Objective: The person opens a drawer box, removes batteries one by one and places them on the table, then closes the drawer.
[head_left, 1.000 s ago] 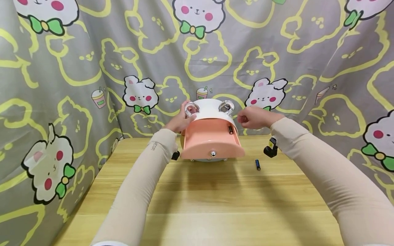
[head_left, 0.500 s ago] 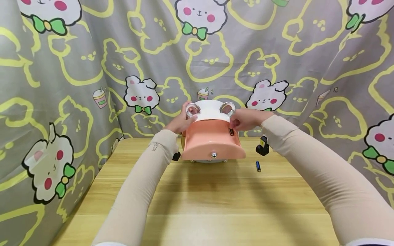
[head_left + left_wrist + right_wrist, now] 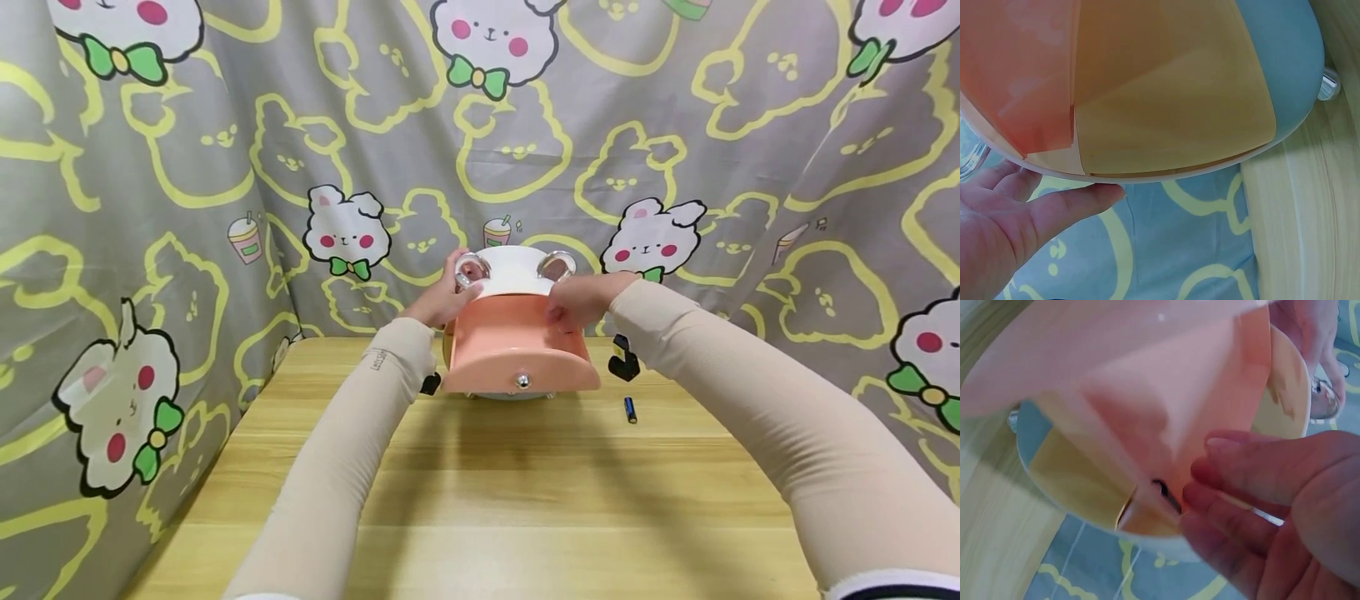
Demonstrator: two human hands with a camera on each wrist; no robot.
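A white rounded storage box with clear ear-shaped loops has its orange drawer pulled out. My left hand grips the box's left side by the ear, thumb toward the front; the left wrist view shows its fingers at the rim. Inside the drawer on the right, my right hand reaches down with loosely bent fingers. A dark battery lies along the drawer's side wall in the right wrist view, partly hidden by the fingertips right beside it. Another battery, blue and black, lies on the table to the right.
The box stands near the back of a wooden table on small silver feet. A grey curtain with rabbit prints hangs close behind and on both sides. The drawer front, with its silver knob, juts out over the table.
My right hand has moved left and down, from beside the box into the drawer, and now covers most of the battery there. The left hand keeps its grip on the box.
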